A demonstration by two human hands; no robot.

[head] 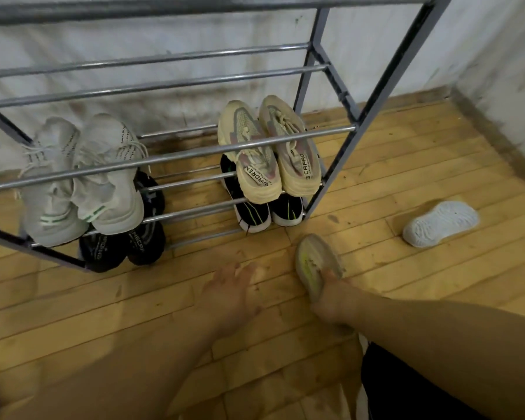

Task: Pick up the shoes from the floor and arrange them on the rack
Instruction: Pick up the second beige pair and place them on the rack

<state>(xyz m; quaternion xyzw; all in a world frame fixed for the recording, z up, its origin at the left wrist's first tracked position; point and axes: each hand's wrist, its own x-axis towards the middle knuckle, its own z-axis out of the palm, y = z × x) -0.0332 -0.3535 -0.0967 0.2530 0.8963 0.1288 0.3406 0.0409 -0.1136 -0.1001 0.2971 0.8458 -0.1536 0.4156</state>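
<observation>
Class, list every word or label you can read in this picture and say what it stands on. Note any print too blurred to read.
"CAPAO": heel strip of the right beige shoe, start hidden.
"APOREN", uncertain: heel strip of the left beige shoe.
"NGCAP": heel of the black shoe under the white shoes.
Too blurred: print on its black neighbour; lettering along the white shoes.

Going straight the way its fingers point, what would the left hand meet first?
Left hand probably meets the black, white-soled sneakers on the bottom tier of the grey metal rack; depth unclear.
</observation>
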